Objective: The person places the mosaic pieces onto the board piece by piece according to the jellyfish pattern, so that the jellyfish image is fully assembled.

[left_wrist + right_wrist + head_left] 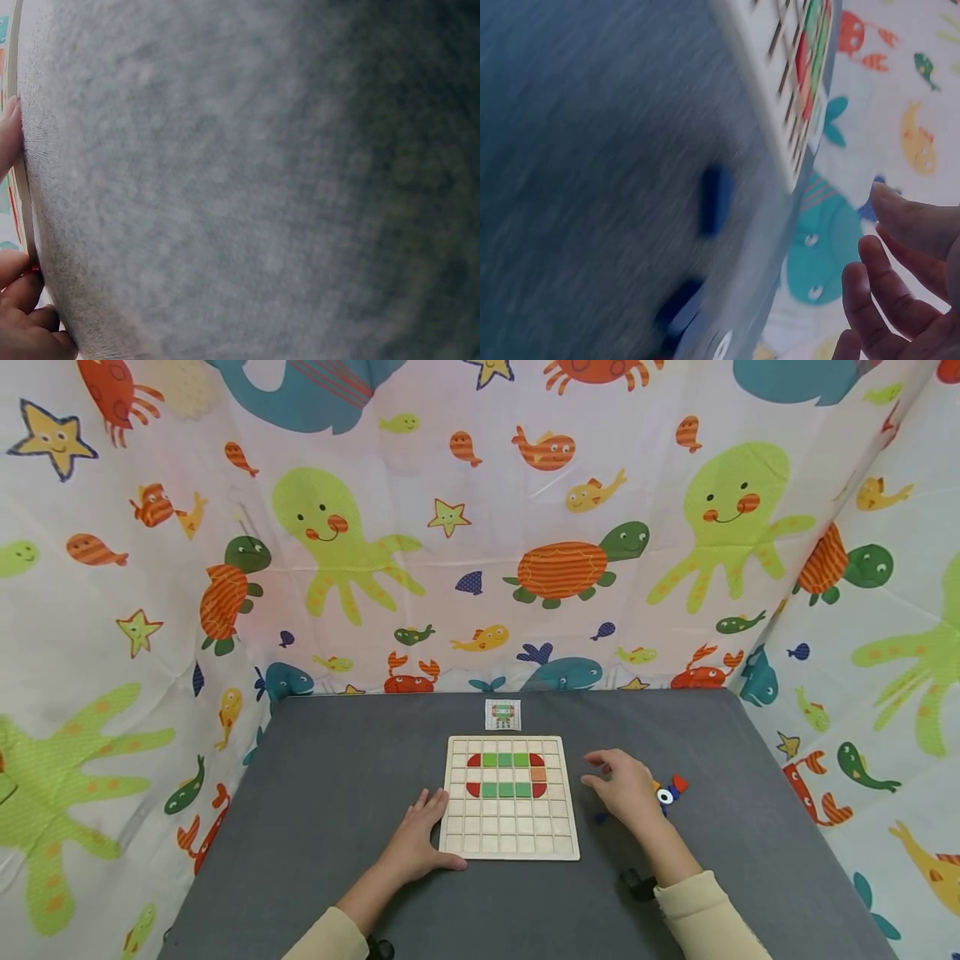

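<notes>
A pale wooden grid board point(508, 831) lies on the grey table, with red, green and orange tiles set in its upper cells. My left hand point(416, 839) touches its lower left corner, fingers along the left edge and thumb by the bottom edge. In the left wrist view only fingertips point(21, 289) show beside the board's side. To the right of the board, my right hand point(622, 785) hovers with thumb and fingers apart and nothing visible between them. Beside that hand lie a red piece point(679, 783), a white ring-shaped piece point(664, 797) and blue pieces point(716, 200).
A small picture card point(502, 715) with a coloured figure on a grid lies behind the board. The grey table point(337, 777) is enclosed at the back and sides by a cloth point(450, 468) printed with sea animals. Dark bands circle both wrists.
</notes>
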{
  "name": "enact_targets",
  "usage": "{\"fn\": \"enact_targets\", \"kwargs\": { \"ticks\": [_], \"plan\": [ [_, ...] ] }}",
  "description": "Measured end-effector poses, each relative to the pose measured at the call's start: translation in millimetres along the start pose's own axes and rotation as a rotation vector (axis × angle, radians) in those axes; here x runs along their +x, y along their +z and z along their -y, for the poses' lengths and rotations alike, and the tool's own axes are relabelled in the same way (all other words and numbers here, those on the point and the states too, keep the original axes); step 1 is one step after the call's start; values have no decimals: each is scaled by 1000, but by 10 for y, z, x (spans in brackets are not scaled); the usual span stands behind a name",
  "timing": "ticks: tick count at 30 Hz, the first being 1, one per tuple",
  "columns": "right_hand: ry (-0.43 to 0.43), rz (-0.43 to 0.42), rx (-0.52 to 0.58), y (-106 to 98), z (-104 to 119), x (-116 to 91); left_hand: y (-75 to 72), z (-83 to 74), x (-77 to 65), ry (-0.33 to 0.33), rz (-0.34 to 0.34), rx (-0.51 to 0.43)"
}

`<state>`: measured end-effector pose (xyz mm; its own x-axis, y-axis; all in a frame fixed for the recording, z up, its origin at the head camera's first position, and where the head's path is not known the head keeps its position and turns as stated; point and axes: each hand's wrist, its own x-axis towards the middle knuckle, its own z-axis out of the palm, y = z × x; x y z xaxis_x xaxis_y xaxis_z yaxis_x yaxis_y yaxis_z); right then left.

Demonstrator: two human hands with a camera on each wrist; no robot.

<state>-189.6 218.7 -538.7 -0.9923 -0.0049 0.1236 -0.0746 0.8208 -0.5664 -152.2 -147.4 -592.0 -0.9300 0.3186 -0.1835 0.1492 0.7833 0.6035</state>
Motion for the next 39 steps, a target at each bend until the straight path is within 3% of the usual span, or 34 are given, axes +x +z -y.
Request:
{"fn": "enact_targets", "kwargs": {
  "ticks": [10, 19, 23, 33, 39],
  "plan": [
    [57, -40, -60, -240, -533, -135, 29, -2, 25, 12, -7, -22],
    [194, 70, -129, -346, -808, -134, -5, -2, 29, 34, -7, -16],
    [213, 116, -158, -328, -879, -97, -1, 6, 22, 24, -1, -20],
    [190, 121, -230, -270, -890, -24, 15, 30, -3, 28, -13, -37],
    [155, 72, -262, -280, -835, -27, -5, 27, -6, 32, -14, -36]
  ]
}}
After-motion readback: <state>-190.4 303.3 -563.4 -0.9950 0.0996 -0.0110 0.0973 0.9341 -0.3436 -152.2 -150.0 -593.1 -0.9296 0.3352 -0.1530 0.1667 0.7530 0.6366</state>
